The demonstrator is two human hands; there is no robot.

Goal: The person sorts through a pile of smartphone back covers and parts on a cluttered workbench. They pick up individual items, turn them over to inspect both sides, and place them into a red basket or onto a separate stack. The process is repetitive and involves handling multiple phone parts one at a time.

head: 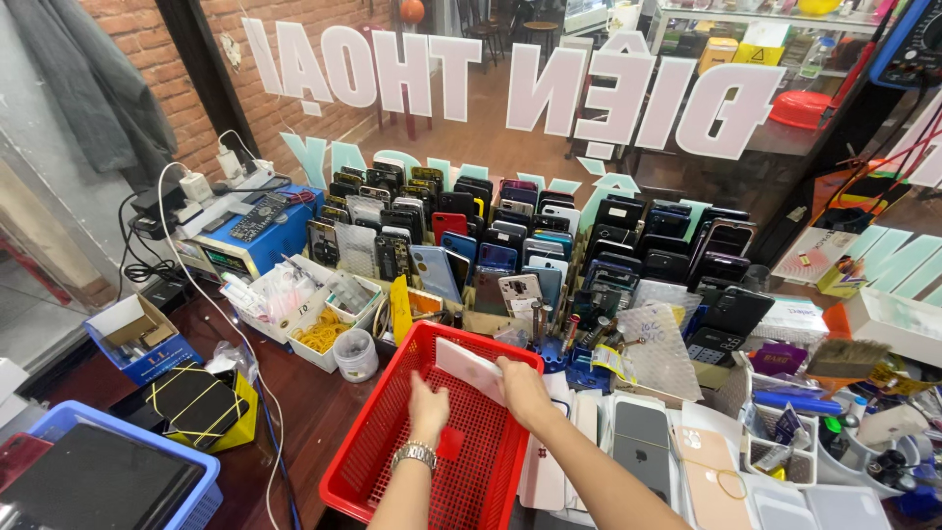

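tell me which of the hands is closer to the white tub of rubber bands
Left. The left hand is inside the red basket, just right of the white tub; the right hand is farther right, holding a white phone.

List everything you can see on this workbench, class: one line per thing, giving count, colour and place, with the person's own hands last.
red basket: one, red mesh plastic, front centre.
white slab: one, white, flat, held over the basket.
phones: many, mostly dark, racked upright at the back.
white trays: several, small parts inside, left of the basket.
blue box: one, back left, with chargers on top.
blue tray: one, front left corner.
brush: one, tan bristles, right side.
wristwatch: one, silver, left wrist.
left hand: inside the basket, near a small red piece.
right hand: grips the white slab.
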